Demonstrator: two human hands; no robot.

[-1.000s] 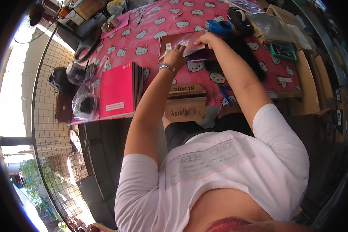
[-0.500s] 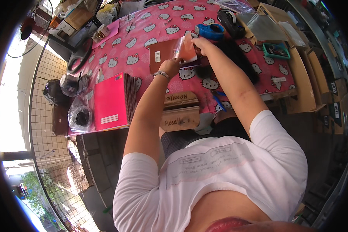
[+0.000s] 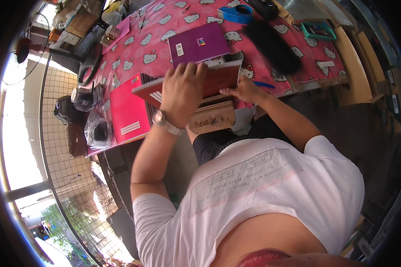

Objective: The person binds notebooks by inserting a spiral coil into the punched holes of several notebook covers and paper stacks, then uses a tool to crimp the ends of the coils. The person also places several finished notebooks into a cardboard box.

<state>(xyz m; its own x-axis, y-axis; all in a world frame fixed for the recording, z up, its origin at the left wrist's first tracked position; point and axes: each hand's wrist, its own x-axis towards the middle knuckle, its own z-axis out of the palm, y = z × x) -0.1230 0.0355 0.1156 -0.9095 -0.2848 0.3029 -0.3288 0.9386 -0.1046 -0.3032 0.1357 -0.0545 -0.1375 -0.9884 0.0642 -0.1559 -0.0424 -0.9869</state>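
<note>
Both hands (image 3: 184,91) (image 3: 246,90) gripping a tilted brownish-red notebook (image 3: 222,80), near edge of counter (image 3: 158,40) beneath, pink notebooks (image 3: 127,104) at near-left corner

The person wears a white T-shirt (image 3: 272,198) with loose short sleeves (image 3: 153,213) and a wide, scooped neckline, its front carrying a thinly outlined printed panel (image 3: 243,180) of small grey lettering, little boxes and a pale pinkish band. Below it show dark bottoms (image 3: 207,149) with fine pale pinstripes. A silver-toned watch (image 3: 159,118) with a round case and link band circles the left wrist.
</note>
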